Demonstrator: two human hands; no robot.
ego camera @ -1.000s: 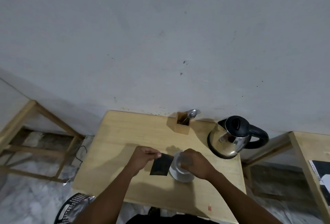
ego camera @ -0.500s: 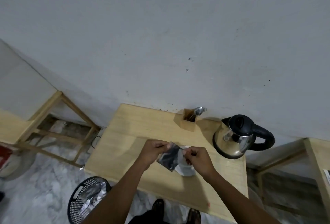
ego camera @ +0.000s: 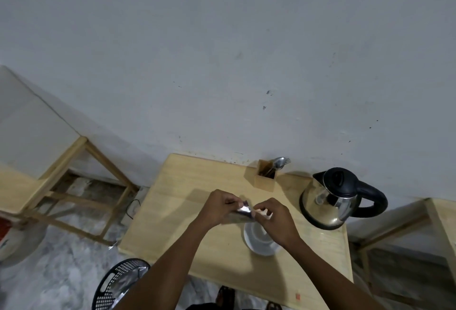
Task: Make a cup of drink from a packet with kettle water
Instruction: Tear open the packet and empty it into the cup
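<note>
A small shiny dark packet (ego camera: 243, 211) is held in the air between both hands, just above the table. My left hand (ego camera: 218, 207) pinches its left side and my right hand (ego camera: 274, 219) pinches its right side. Below my right hand stands a white cup on a white saucer (ego camera: 259, 245), partly hidden by the hand. A steel kettle (ego camera: 330, 201) with a black lid and handle stands at the right of the wooden table (ego camera: 187, 211).
A wooden holder (ego camera: 265, 178) with a spoon and fork stands at the table's back edge by the wall. A black mesh basket (ego camera: 118, 285) with foil in it sits on the floor at the front left. Wooden frames stand to the left and right.
The packet has been lifted off the table beside the cup. Both hands came together on it and now hold it raised above the saucer's far edge.
</note>
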